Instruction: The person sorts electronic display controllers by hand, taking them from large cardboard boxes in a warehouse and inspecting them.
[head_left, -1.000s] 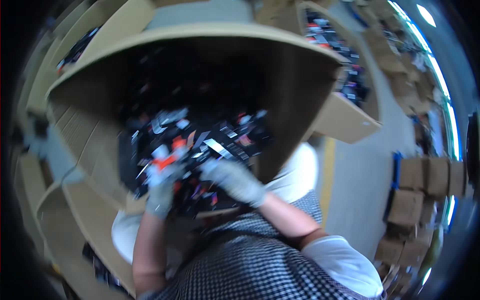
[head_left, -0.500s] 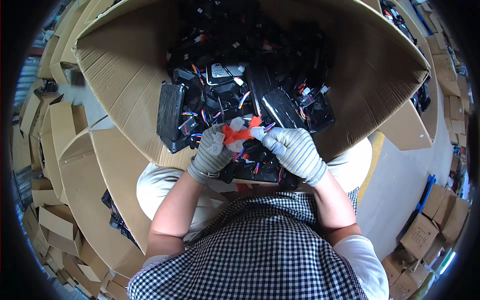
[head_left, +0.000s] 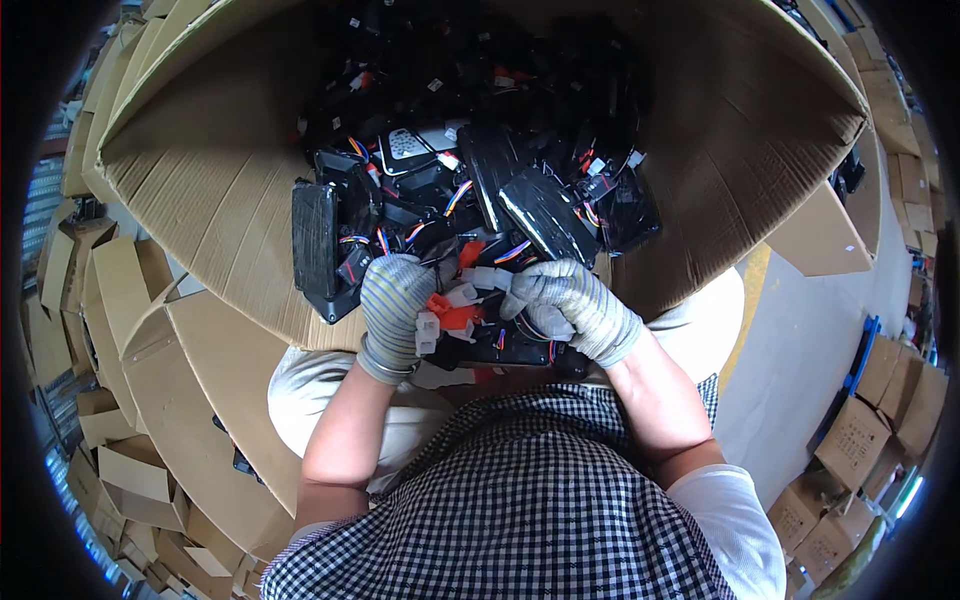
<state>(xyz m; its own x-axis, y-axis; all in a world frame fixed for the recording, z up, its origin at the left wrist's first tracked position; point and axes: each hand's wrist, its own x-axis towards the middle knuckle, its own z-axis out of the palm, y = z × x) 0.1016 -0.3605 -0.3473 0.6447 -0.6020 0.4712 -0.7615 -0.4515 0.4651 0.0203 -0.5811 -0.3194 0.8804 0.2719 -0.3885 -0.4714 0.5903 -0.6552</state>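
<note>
Both my hands wear grey knit gloves and work at the near rim of a large cardboard box (head_left: pixel 220 190) filled with black electronic units (head_left: pixel 545 215) trailing coloured wires. My left hand (head_left: pixel 392 300) is closed on a black unit (head_left: pixel 505 345) and its white connector (head_left: pixel 428 330). My right hand (head_left: pixel 570 300) grips the same unit's other end, next to white and orange connectors (head_left: pixel 460 310) held between the two hands. The unit rests low against my lap, partly hidden by my fingers.
A second open cardboard box (head_left: pixel 200 400) stands at my left. Stacked flat cartons (head_left: pixel 60 300) line the far left, and more cartons (head_left: pixel 880 420) sit on the grey floor at the right. A yellow floor line (head_left: pixel 748 300) runs past the box's right flap.
The view has swung down over the box. My hands came together from inside the pile to its near edge, holding a black unit with its connectors between them.
</note>
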